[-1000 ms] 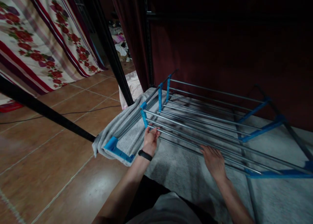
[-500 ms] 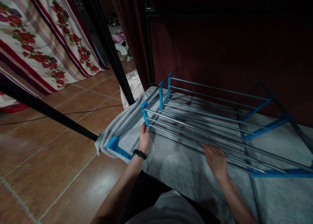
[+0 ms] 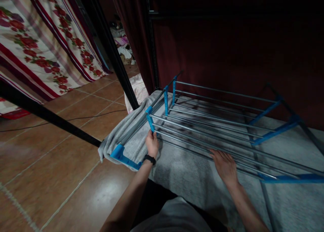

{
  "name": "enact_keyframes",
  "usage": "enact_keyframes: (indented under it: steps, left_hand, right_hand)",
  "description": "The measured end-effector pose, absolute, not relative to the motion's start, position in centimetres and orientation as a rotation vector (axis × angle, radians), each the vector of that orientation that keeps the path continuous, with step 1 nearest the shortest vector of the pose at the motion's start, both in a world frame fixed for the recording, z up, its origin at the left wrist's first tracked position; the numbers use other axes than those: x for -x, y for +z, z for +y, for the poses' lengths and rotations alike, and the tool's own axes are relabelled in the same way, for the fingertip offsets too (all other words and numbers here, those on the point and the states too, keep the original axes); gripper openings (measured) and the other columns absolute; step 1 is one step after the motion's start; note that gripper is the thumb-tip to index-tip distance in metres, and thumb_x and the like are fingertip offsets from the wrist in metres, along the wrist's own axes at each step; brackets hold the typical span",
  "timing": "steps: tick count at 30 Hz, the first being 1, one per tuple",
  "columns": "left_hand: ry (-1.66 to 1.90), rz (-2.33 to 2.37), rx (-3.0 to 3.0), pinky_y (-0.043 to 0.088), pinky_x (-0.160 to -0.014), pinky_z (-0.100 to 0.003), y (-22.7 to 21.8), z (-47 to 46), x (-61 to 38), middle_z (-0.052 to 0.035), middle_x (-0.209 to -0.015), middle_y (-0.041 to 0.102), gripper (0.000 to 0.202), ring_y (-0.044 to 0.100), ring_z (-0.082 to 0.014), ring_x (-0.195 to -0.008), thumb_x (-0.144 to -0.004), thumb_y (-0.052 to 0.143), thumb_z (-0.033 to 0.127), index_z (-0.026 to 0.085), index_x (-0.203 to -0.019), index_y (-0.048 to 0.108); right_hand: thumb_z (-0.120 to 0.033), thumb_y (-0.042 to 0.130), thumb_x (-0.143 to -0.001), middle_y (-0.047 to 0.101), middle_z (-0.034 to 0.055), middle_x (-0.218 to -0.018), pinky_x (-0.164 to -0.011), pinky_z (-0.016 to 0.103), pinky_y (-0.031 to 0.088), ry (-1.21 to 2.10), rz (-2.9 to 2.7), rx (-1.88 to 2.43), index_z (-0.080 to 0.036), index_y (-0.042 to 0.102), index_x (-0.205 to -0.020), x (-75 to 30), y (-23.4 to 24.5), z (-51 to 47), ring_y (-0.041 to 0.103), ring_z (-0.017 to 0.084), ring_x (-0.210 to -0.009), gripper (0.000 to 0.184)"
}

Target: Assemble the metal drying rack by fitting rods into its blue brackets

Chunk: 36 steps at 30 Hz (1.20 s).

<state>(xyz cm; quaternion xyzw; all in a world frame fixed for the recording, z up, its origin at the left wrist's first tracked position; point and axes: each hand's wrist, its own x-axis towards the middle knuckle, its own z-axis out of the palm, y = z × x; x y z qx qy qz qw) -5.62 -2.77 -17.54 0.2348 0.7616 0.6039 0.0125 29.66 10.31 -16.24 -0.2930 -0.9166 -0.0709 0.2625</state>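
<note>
1. The metal rack lies on the soft grey blanket.
2. The left hand pinches the low end of a blue plastic bracket on the rack.
3. The right hand rests on the front bars; I cannot tell if it grips them.

We saw the rack run off the right edge. The left hand hid the foot of the blue bracket from us, and we could not tell whether the right hand gripped the rack or only rested on it. Past the black post, the heap was too small to sort; left and top edges cut off the floral cloth.
</note>
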Motion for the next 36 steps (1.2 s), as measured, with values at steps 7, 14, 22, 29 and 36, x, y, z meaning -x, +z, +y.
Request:
enact_keyframes:
  steps: [7, 14, 22, 29, 36]
  left_hand:
    - [1.822, 2.489, -0.709, 0.048, -0.079, -0.034, -17.9, -2.5, 5.0, -0.0079, -0.088, 0.069, 0.022, 0.062, -0.0227, -0.079, -0.096, 0.049, 0.034, 0.019, -0.1, 0.065]
    - [1.752, 2.583, -0.664, 0.051, -0.082, -0.036, -17.6, -2.3, 4.6, -0.009, -0.089, 0.07, 0.024, 0.063, -0.0248, -0.081, -0.096, 0.048, 0.034, 0.019, -0.102, 0.065]
    - [1.67, 2.614, -0.675, 0.05, -0.085, -0.037, -16.9, -1.9, 4.9, -0.003, -0.08, 0.061, 0.016, 0.059, -0.0229, -0.079, -0.092, 0.05, 0.03, 0.019, -0.093, 0.061]
    - [1.7, 2.564, -0.68, 0.052, -0.087, -0.041, -17.3, -1.5, 6.0, 0.0031, -0.071, 0.052, 0.004, 0.055, -0.0201, -0.074, -0.084, 0.056, 0.023, 0.023, -0.081, 0.053]
    - [1.713, 2.429, -0.787, 0.052, -0.1, -0.044, -19.3, -2.6, 5.5, -0.0004, -0.097, 0.069, 0.037, 0.064, -0.0236, -0.096, -0.071, 0.053, 0.012, 0.024, -0.106, 0.06]
  right_hand:
    - [-0.03, 0.049, -0.106, 0.077, 0.0056, -0.096, -0.082, 0.035, 0.041, -0.14, -2.482, 0.82, -0.02, 0.073, -0.111, -29.8, -16.4, 10.5, 0.065, 0.021, -0.082, 0.027]
    - [-0.029, 0.051, -0.104, 0.077, 0.0047, -0.102, -0.085, 0.032, 0.044, -0.004, -2.513, 0.92, -0.024, 0.074, -0.113, -29.7, -16.2, 10.7, 0.068, 0.02, -0.089, 0.025]
    - [-0.026, 0.05, -0.104, 0.075, 0.0059, -0.112, -0.096, 0.037, 0.042, 0.176, -2.494, 1.074, -0.023, 0.072, -0.12, -28.7, -14.7, 10.0, 0.065, 0.022, -0.101, 0.027]
    - [-0.02, 0.041, -0.106, 0.065, 0.0069, -0.131, -0.105, 0.039, 0.038, 0.106, -2.391, 1.073, -0.022, 0.064, -0.132, -27.8, -16.1, 5.8, 0.054, 0.024, -0.119, 0.035]
    - [-0.02, 0.05, -0.103, 0.06, 0.0092, -0.14, -0.109, 0.041, 0.039, 0.209, -2.618, 0.999, -0.021, 0.058, -0.139, -25.0, -19.5, 5.1, 0.051, 0.024, -0.127, 0.036]
